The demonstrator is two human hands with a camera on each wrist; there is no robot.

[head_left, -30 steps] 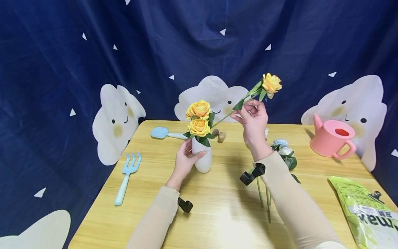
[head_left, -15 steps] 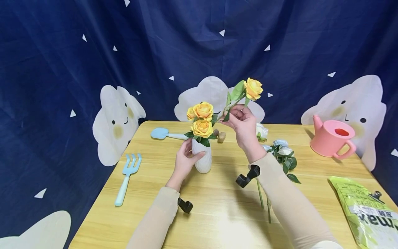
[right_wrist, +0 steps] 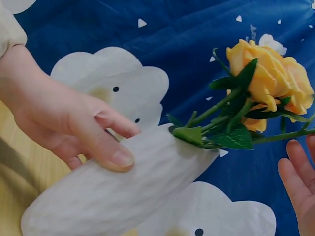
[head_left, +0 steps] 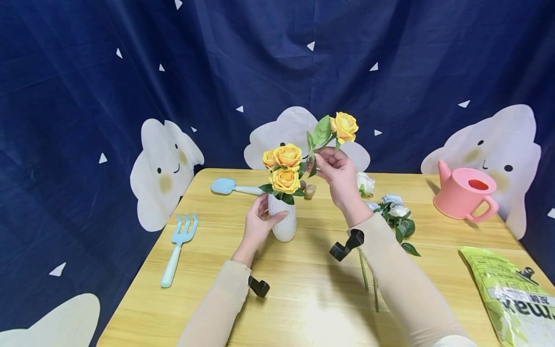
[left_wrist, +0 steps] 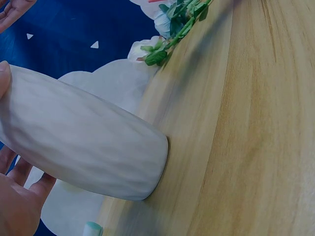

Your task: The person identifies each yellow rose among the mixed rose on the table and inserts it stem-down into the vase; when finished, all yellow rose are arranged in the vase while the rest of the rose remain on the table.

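On your far left a light-blue garden fork lies on the wooden table, with a blue trowel further back near the backdrop.

Your left hand is wrapped round the white vase, thumb on the near face and fingers behind, steadying it upright on the table. The right wrist view shows this grip plainly: thumb flat on the ribbed wall of the vase. Two yellow roses already stand in its mouth.

Your right hand pinches the stem of a third yellow rose just below its leaves, up and to the right of the vase mouth. The stem runs on a slant, bloom high and right, lower end pointing down and left toward the opening behind the seated blooms. You cannot see the stem tip itself, so whether it is inside the neck is not clear. Your right hand is the one close above the opening; the left only braces the vase.

Against the frame a second ago, the held rose has swung in from far out on the right and now stands steeper and close beside the two seated blooms. The left hand has not shifted.

Further right lie white roses flat on the table, then a pink watering can and a green bag at the edge.
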